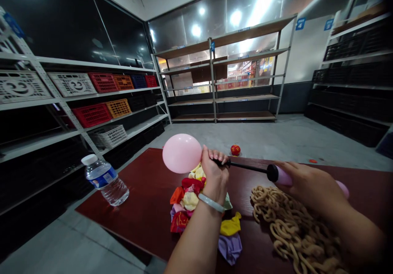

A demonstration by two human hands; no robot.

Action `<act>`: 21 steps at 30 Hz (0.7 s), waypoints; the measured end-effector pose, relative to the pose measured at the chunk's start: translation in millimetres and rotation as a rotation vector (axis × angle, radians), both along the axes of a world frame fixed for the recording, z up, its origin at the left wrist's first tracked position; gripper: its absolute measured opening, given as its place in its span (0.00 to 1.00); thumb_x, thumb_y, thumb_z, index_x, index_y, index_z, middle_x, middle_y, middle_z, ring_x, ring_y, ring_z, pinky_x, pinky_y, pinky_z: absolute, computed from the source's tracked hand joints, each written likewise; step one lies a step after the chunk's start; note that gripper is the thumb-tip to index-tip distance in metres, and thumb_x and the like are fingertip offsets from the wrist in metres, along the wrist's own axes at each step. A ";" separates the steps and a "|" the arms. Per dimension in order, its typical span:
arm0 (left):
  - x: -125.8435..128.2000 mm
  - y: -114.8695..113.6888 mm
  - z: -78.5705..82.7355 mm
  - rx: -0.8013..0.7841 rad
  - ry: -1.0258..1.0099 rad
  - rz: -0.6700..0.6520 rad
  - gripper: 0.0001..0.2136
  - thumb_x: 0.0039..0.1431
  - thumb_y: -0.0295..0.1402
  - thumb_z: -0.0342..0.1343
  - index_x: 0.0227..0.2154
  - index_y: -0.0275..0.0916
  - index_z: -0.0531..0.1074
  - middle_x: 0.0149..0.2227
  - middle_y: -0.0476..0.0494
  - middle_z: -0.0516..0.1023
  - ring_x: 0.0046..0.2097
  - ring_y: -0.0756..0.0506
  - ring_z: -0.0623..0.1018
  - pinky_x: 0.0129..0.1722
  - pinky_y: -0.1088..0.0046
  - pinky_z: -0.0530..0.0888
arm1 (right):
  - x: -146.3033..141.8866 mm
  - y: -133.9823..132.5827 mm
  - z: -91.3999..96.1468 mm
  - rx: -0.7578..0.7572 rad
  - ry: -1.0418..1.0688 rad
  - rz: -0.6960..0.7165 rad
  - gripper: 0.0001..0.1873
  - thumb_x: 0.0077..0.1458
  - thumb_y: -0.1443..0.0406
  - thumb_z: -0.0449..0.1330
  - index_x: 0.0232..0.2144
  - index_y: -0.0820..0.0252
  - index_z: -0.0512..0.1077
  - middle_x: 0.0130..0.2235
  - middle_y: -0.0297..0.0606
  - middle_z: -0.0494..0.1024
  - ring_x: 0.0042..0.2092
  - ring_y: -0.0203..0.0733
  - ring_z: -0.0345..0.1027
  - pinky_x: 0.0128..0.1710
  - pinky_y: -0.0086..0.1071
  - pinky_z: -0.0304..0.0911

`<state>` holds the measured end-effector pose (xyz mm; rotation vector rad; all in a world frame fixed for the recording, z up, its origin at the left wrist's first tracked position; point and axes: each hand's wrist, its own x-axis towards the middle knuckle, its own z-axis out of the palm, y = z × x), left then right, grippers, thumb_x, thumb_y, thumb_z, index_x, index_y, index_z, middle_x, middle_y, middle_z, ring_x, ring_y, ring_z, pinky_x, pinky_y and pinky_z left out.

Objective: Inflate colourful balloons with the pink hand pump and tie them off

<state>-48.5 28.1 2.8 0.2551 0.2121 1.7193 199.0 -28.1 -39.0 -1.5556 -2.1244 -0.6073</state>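
A partly inflated pink balloon (181, 153) sits at the tip of a hand pump (276, 174). My left hand (214, 171) is closed around the balloon's neck and the pump's black nozzle, with a pale bangle on the wrist. My right hand (308, 183) is wrapped round the pump's pink barrel, and the black rod is drawn out between the two hands. Both hands hover over a dark red table (147, 208). Beneath my left hand lies a pile of limp coloured balloons (196, 208).
A water bottle (106, 180) stands tilted-looking at the table's left edge. A heap of tan cord (294, 229) lies at the right. A red ball (235, 149) rests on the grey floor beyond. Shelves with coloured crates (101, 98) line the left wall, more racks stand behind.
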 end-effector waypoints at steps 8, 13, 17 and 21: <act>47.8 -19.9 -20.9 0.037 0.020 -0.222 0.22 0.60 0.41 0.59 0.19 0.39 0.56 0.17 0.54 0.55 0.19 0.53 0.59 0.21 0.75 0.57 | -28.3 -9.0 -4.3 0.061 -0.062 -0.023 0.27 0.53 0.54 0.61 0.54 0.55 0.71 0.42 0.42 0.81 0.36 0.49 0.75 0.31 0.39 0.66; 61.0 -28.6 -22.7 0.030 0.054 -0.204 0.21 0.60 0.41 0.60 0.18 0.38 0.57 0.17 0.54 0.56 0.19 0.53 0.59 0.21 0.75 0.57 | -32.7 -4.4 -13.6 0.072 -0.060 0.038 0.27 0.56 0.54 0.59 0.56 0.56 0.70 0.42 0.42 0.81 0.36 0.48 0.76 0.32 0.39 0.66; 43.8 -24.4 -12.1 -0.006 0.075 -0.153 0.21 0.61 0.41 0.59 0.18 0.39 0.57 0.17 0.54 0.56 0.19 0.53 0.59 0.20 0.74 0.56 | -28.1 -1.1 -13.1 0.061 -0.027 0.070 0.28 0.57 0.51 0.58 0.56 0.55 0.69 0.44 0.42 0.81 0.38 0.47 0.76 0.33 0.38 0.67; 12.1 -13.0 2.5 -0.049 0.043 -0.057 0.22 0.61 0.41 0.59 0.18 0.40 0.54 0.16 0.55 0.54 0.18 0.53 0.58 0.20 0.75 0.55 | -17.8 -2.9 -2.7 0.042 0.009 0.040 0.26 0.55 0.51 0.60 0.55 0.51 0.71 0.46 0.40 0.81 0.38 0.49 0.77 0.32 0.38 0.68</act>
